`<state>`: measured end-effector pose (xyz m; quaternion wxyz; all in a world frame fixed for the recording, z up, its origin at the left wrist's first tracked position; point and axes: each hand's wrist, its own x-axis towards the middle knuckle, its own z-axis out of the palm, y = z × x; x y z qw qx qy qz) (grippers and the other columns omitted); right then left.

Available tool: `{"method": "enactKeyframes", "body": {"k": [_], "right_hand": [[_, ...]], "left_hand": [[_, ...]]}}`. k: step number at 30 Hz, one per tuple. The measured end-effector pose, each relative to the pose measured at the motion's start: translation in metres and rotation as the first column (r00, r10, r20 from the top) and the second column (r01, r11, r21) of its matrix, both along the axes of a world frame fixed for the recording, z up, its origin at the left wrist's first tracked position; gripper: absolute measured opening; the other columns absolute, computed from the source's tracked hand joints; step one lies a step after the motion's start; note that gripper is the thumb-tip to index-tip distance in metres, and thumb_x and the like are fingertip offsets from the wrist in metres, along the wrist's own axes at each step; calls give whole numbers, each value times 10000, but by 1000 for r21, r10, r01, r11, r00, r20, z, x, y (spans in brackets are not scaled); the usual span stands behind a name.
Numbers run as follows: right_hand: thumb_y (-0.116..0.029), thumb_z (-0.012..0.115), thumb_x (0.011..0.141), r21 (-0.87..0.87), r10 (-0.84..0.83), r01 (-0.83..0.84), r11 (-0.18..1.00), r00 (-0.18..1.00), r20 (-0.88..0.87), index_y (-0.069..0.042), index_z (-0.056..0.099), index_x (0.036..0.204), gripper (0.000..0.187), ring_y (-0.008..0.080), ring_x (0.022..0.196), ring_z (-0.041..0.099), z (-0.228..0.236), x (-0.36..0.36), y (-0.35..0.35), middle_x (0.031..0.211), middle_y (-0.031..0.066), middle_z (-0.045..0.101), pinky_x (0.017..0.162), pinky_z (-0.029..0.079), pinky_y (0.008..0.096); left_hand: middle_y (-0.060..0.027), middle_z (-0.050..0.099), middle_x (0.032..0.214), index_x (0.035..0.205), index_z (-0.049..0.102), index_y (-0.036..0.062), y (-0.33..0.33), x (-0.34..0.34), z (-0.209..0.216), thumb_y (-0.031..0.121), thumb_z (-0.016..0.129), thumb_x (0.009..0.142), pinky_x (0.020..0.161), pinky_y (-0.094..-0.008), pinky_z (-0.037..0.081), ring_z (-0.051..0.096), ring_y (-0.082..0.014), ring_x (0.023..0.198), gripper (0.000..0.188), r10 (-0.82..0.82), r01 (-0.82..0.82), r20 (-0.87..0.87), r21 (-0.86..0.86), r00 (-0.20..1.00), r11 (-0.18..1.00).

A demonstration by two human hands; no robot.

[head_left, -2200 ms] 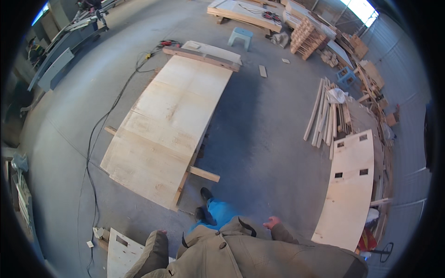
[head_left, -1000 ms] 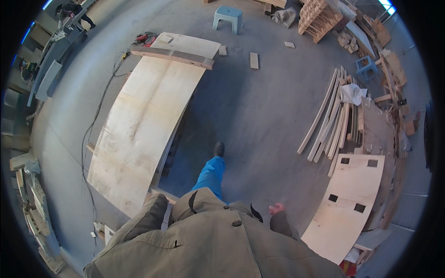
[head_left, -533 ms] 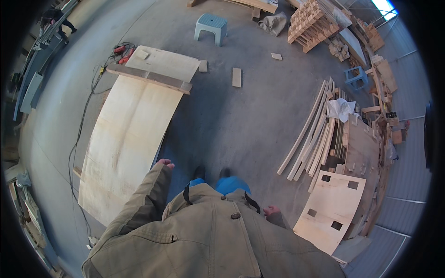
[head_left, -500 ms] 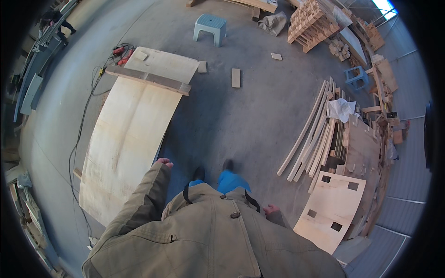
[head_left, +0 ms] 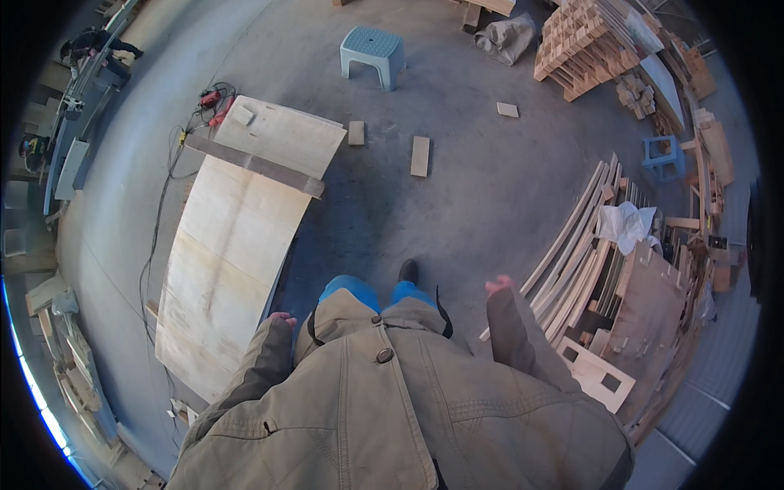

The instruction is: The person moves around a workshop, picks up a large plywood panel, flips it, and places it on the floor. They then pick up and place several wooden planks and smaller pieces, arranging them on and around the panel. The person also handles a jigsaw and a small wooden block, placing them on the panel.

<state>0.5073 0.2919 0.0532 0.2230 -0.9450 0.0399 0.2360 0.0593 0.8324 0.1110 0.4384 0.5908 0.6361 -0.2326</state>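
My left hand [head_left: 282,318] hangs beside the right edge of a long pale plywood sheet [head_left: 232,220]; its loosely bent fingers show partly, with nothing in them. Whether it touches the edge I cannot tell. My right hand [head_left: 500,283] is out in front on the right, fingers somewhat apart and slightly blurred, holding nothing. It is nearest a bundle of long wooden strips [head_left: 563,249]. Across the far part of the sheet lies a brown wooden beam [head_left: 255,166]. A small wood block [head_left: 243,115] rests on the sheet's far end.
Red power tools [head_left: 214,104] and a dark cable [head_left: 155,245] lie left of the sheet. Ahead stand a blue-grey stool [head_left: 372,55] and loose boards [head_left: 420,156]. Stacked timber [head_left: 584,49], a blue stool [head_left: 663,157] and a plywood piece with square holes [head_left: 594,374] are right. Someone [head_left: 98,45] bends at far left.
I have moved forward, and the plywood sheet and strips sit nearer my body. My right hand has swung up and forward; my left hand has dropped back a little.
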Motion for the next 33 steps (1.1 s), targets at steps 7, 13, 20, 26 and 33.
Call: {"method": "enactKeyframes", "body": {"k": [7, 13, 20, 26, 33], "right_hand": [[-177, 784, 811, 346, -171, 240, 907, 960, -220, 8, 507, 1371, 651, 164, 760, 639, 82, 188, 119, 1042, 135, 669, 623, 520, 317], [-173, 853, 741, 221, -181, 264, 939, 924, -336, 54, 510, 1347, 732, 223, 750, 665, 76, 146, 117, 905, 142, 686, 698, 557, 392], [-178, 870, 729, -168, 33, -117, 979, 901, -433, 38, 532, 1315, 710, 264, 773, 685, 54, 144, 110, 937, 180, 696, 713, 566, 421], [-140, 843, 741, 91, -207, 272, 958, 875, -437, 40, 569, 1283, 633, 195, 673, 659, 24, 265, 204, 875, 159, 692, 613, 548, 374], [-132, 818, 769, 248, -35, 149, 957, 911, -412, 52, 540, 1320, 644, 164, 658, 650, 21, 403, 350, 883, 142, 706, 593, 536, 327]], "left_hand": [[-140, 718, 1002, 1183, 643, -11, 43, 120, -58, 136, 743, 875, 773, -371, 573, 691, -214, 892, 356, -114, 114, -14, -3, 993, 994], [-103, 678, 948, 1241, 580, -2, 127, 217, -119, 179, 715, 901, 709, -368, 549, 640, -194, 814, 409, 237, -195, 386, -145, 891, 970], [-156, 698, 1041, 1302, 569, -16, 214, 345, -49, 199, 721, 887, 823, -361, 551, 672, -220, 933, 491, 151, -130, 360, -81, 921, 988], [-143, 692, 1055, 1305, 558, 3, 242, 382, -20, 211, 671, 920, 841, -360, 548, 666, -218, 956, 451, 266, -259, 220, -61, 939, 964], [-186, 691, 1141, 1308, 587, 12, 248, 390, -1, 245, 674, 908, 924, -376, 532, 674, -250, 1063, 471, 300, -300, -7, -34, 954, 953]]}}
